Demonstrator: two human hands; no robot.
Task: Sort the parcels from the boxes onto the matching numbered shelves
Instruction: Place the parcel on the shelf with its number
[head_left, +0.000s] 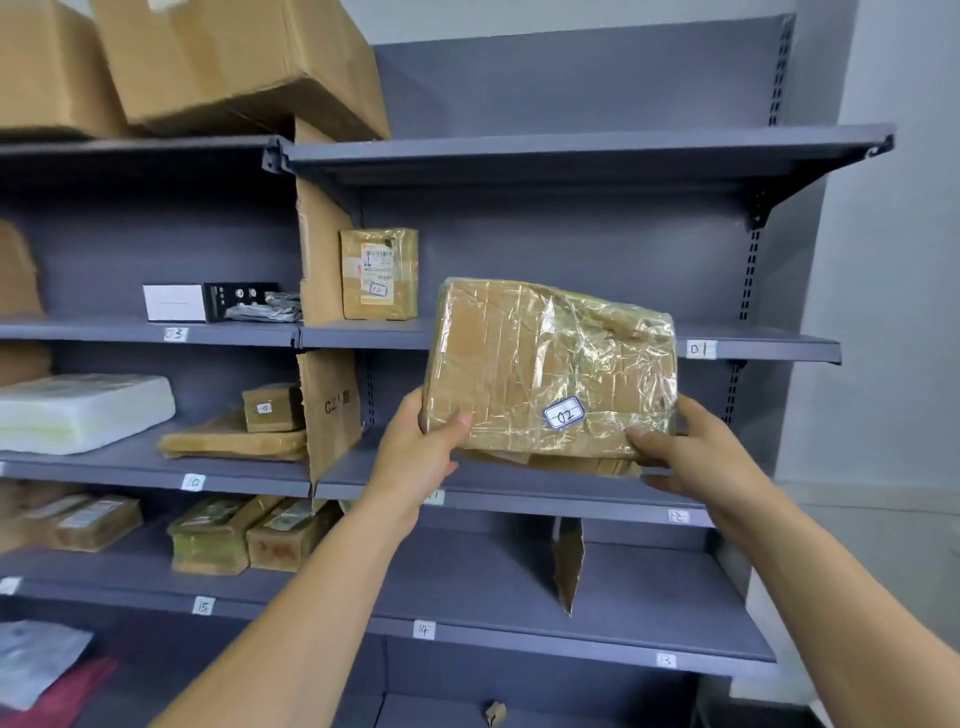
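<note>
- Head view: we hold the wrapped parcel (550, 364) in the air with both hands, just right of and lower than the small parcel (379, 273) standing on the shelf (358, 332). Its sticker (563, 413) reads "02", and the small parcel seems marked the same.
- Our left hand (421, 449) grips the lower corner nearer the small parcel, thumb curled over the front face. Our right hand (691, 449) grips the far lower corner likewise. The other fingers are hidden behind.
- The wrapped parcel's long axis runs sideways, roughly along the shelf edge.
- We judge its bottom edge hangs below that edge, so it must rise, then go forward beside the small parcel, with the left hand leading.
</note>
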